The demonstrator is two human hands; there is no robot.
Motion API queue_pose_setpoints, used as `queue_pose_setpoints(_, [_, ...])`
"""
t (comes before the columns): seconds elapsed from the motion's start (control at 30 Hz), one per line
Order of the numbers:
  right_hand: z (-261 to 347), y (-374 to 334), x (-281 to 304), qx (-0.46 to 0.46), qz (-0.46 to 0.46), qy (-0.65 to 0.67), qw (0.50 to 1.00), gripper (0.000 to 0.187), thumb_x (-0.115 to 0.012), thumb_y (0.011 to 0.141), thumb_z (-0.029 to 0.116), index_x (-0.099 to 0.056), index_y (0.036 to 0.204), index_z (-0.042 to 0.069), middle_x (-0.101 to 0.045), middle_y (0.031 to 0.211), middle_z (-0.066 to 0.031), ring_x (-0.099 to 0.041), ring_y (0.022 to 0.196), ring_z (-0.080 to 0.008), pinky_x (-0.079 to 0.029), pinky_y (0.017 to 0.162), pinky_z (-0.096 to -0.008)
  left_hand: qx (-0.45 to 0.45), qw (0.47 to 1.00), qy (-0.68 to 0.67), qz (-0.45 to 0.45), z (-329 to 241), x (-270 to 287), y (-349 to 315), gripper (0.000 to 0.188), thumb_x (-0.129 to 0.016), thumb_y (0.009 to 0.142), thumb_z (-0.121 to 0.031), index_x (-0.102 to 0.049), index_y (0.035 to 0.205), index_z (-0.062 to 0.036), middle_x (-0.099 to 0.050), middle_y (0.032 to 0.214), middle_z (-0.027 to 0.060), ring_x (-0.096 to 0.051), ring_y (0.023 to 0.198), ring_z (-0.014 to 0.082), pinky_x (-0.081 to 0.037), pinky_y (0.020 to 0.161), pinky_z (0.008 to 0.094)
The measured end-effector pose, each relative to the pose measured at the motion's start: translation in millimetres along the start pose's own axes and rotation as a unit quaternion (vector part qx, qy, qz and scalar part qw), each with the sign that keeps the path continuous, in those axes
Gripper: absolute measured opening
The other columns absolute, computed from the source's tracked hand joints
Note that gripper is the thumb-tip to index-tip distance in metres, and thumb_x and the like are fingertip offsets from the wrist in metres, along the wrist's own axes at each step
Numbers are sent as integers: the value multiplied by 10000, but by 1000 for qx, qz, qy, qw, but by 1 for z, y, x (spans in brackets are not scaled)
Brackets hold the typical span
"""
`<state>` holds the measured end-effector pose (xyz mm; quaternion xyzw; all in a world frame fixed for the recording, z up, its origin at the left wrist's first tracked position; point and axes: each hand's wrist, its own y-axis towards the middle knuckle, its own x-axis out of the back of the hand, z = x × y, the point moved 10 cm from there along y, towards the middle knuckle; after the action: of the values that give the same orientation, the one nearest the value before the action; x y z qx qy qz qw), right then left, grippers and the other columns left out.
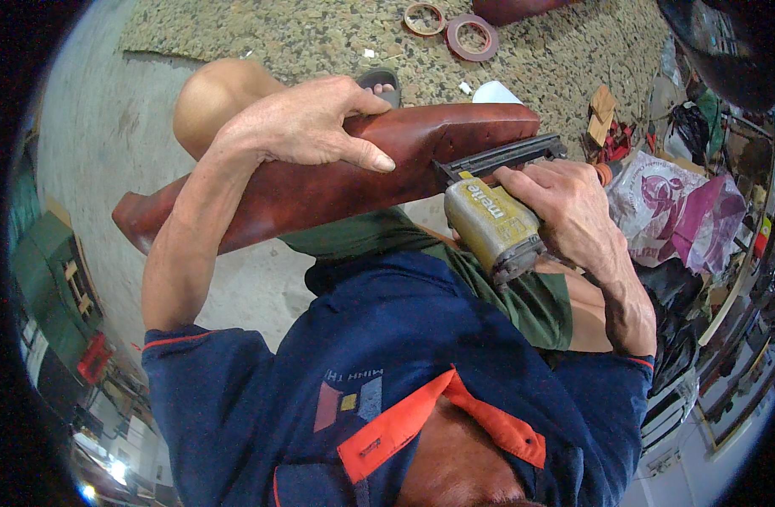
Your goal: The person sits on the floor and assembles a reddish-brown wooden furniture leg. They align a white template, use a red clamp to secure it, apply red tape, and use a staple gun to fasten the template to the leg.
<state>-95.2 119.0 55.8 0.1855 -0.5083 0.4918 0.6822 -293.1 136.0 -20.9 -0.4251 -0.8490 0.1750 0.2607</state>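
Note:
A long, padded piece covered in reddish-brown leather (311, 194) lies slantwise across my lap, its right end farther away. My left hand (316, 122) grips it across the far edge near the middle, thumb pressed on the leather and the other fingers mostly hidden. In my right hand (561, 203) is a pneumatic staple gun (489, 221) with a worn yellow-and-silver body and a black magazine. Its nose meets the near side of the leather piece, right of my left thumb. Whether a staple is in place there cannot be seen.
Two rolls of tape (472, 38) lie on the speckled mat (294, 38) ahead. Another dark red piece (514, 8) shows at the top edge. At the right are a white and purple plastic bag (675, 207), an orange-brown block (601, 114) and clutter. Green folded material (54, 279) stands left.

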Motion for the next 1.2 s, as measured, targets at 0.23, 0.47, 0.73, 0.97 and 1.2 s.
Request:
queue_pose_setpoints(0.23, [-1,3,-6,-40,42,9,998,334,-694,800,194,-598,1102,91,-671,815,-111,-712,840,-344,-558,704,-468,-19,1000,16,-7,-1,0,0,600,-855,847,-359,-700,1306,-5,-784,1028,172,-734,932,244,-565,883,396])
queue_pose_setpoints(0.47, [6,-9,-1,19,3,1,1000,411,-696,768,189,-600,1155,91,-637,820,-81,-691,796,-320,-550,682,-448,-7,1000,22,9,4,-1,0,615,-846,853,-381,-695,1318,-8,-787,1049,167,-736,948,244,-565,894,396])
queue_pose_setpoints(0.73, [9,-24,1,52,5,-33,998,462,-690,763,211,-607,1205,102,-616,817,-51,-669,752,-285,-526,646,-422,-24,1000,-10,16,1,-3,2,660,-851,838,-454,-702,1305,-12,-784,1026,158,-731,932,232,-563,872,396])
queue_pose_setpoints(0.97, [10,-16,-3,53,5,-34,998,471,-696,746,220,-605,1192,101,-602,815,-52,-659,746,-292,-523,644,-420,-31,999,5,6,-1,-2,0,695,-843,825,-516,-715,1276,-2,-778,999,171,-732,910,262,-560,852,410])
queue_pose_setpoints(1.2, [12,-10,-6,59,18,-32,998,514,-731,697,209,-602,1183,100,-602,827,-56,-658,764,-292,-525,661,-430,-33,998,44,-17,1,1,0,738,-849,804,-542,-714,1274,11,-774,988,183,-728,895,275,-561,844,420])
